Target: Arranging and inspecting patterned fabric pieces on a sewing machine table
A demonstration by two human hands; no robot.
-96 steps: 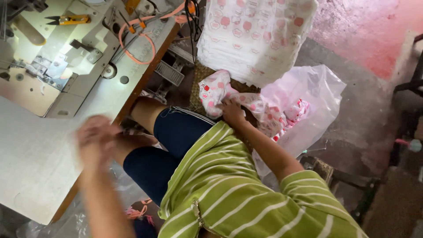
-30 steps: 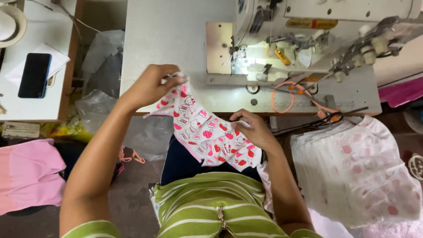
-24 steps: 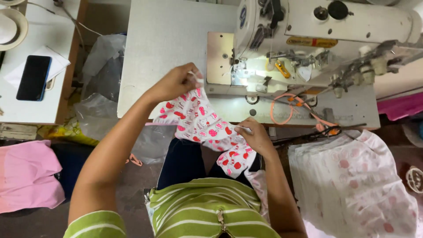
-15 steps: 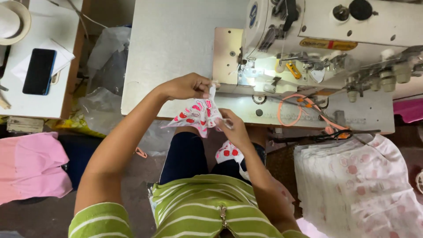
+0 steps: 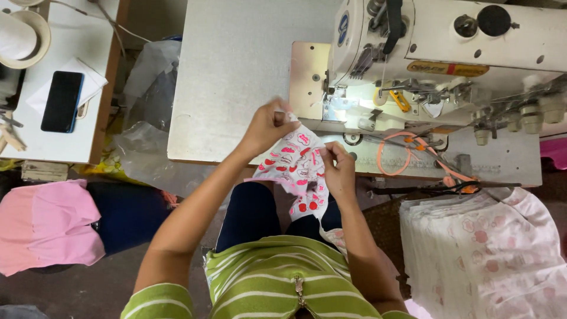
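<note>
both your hands, left hand point(image 5: 269, 125) and right hand point(image 5: 338, 171), pinch the printed fabric piece point(image 5: 295, 168); a loose pinch near the sewing machine point(image 5: 437, 65) could misalign its edges.

bare sewing table point(image 5: 236, 77) left of the hands; sewing machine point(image 5: 437, 65) blocks the right.

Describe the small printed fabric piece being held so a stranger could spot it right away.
Start at the cream sewing machine on the grey table. Just below its needle area, at the table's near edge, the left hand and right hand pinch a small white cloth. Unlike the pale stack at right, its print is bright red.
</note>
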